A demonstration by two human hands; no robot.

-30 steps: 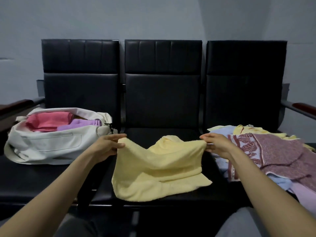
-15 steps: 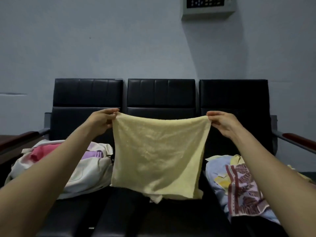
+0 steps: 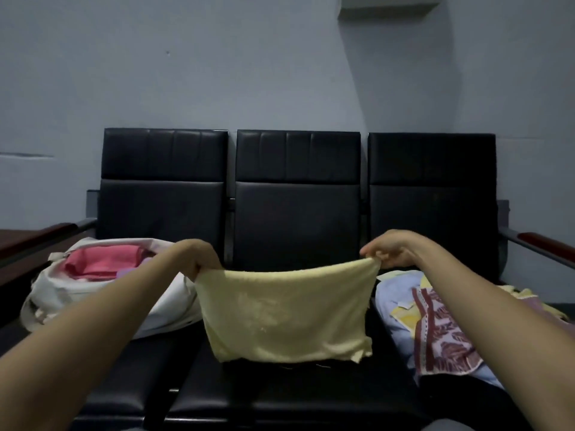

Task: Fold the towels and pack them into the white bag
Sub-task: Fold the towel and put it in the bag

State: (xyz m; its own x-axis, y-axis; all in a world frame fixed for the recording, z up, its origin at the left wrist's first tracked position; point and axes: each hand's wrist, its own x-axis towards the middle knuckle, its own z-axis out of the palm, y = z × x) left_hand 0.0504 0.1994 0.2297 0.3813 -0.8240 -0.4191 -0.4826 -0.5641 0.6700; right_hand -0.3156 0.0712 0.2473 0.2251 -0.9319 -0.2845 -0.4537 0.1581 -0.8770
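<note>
From the head view, we see the left hand (image 3: 199, 259) and the right hand (image 3: 389, 253) held out over a row of black seats (image 3: 280, 396). Each hand has its fingers curled and pinches one top corner of the yellow towel (image 3: 286, 312). The towel is stretched between them with a slight sag along its upper edge. It hangs in front of the middle seat, and its lower edge is ragged, with layers that do not line up. We cannot tell whether that edge touches the cushion.

The white bag (image 3: 59, 293) lies open on the left seat, just left of the towel, and the left forearm crosses in front of it. A pink towel (image 3: 102, 262) is already inside, with a bit of purple cloth (image 3: 126, 273) beside it. On the right seat is a loose pile of unfolded towels (image 3: 395, 297), light blue below and a maroon patterned towel (image 3: 441, 337) on top.

We judge that the folding of the yellow towel is in hand, with part of the packing done and the pile on the right still to do. The next move calls for bringing the two held corners together, or laying the towel flat on the middle seat and doubling it over. The edges should be squared first, since the uneven bottom could give a lumpy fold. After that the towel goes left into the bag's mouth, beside the pink one.
</note>
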